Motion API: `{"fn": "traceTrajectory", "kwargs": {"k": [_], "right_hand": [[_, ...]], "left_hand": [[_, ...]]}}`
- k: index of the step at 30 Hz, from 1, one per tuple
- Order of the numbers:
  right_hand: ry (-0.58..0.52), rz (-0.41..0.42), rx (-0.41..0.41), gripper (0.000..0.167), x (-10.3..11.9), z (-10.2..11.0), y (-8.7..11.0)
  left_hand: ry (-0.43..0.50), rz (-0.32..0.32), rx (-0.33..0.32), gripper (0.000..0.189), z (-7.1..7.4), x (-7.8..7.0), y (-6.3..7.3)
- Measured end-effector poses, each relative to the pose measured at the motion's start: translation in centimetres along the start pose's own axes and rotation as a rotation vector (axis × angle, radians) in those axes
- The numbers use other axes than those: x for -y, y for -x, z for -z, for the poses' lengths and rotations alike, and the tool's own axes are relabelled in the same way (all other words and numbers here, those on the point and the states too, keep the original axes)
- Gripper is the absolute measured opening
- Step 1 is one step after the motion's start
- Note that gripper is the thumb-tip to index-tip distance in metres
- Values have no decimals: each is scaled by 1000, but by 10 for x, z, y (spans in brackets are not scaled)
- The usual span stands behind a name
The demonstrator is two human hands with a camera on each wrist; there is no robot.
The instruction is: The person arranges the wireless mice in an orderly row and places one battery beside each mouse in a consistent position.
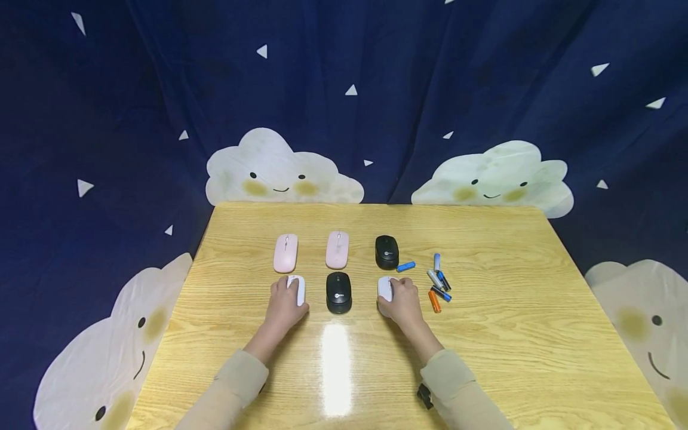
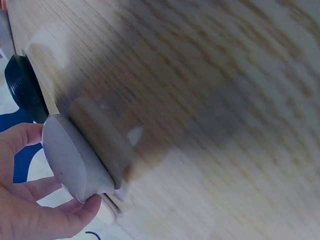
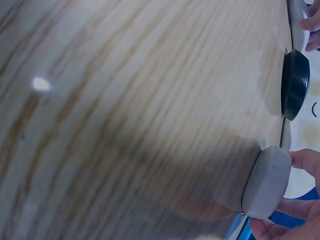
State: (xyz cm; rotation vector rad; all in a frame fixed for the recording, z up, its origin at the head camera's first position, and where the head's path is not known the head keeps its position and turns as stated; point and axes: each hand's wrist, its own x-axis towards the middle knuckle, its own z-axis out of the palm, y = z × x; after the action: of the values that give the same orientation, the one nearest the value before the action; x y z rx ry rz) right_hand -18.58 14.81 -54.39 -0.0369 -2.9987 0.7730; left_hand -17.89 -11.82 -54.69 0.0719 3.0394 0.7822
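At the front left of a group of computer mice, my left hand (image 1: 286,304) grips a white mouse (image 1: 297,290) with thumb and fingers at its sides. In the left wrist view this white mouse (image 2: 75,155) sits on the table between the fingers. My right hand (image 1: 403,300) holds another white mouse (image 1: 384,289) by its sides; the right wrist view shows that mouse (image 3: 267,182) down on the wood. Between the hands lies a black mouse (image 1: 338,292). Behind them are two pink mice (image 1: 286,253) and a second black mouse (image 1: 387,252).
Right of the mice lie several loose batteries, among them an orange one (image 1: 434,301) and a blue one (image 1: 405,266) beside the rear black mouse. The wooden table (image 1: 510,334) backs onto a dark blue curtain (image 1: 344,48) printed with clouds.
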Motion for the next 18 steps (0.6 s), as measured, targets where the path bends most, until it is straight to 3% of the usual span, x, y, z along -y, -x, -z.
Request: {"fn": "traceTrajectory", "kwargs": {"k": [18], "right_hand": [[8, 4, -5, 53, -2, -2, 0]], "left_hand": [[23, 22, 19, 66, 8, 14, 0]]}}
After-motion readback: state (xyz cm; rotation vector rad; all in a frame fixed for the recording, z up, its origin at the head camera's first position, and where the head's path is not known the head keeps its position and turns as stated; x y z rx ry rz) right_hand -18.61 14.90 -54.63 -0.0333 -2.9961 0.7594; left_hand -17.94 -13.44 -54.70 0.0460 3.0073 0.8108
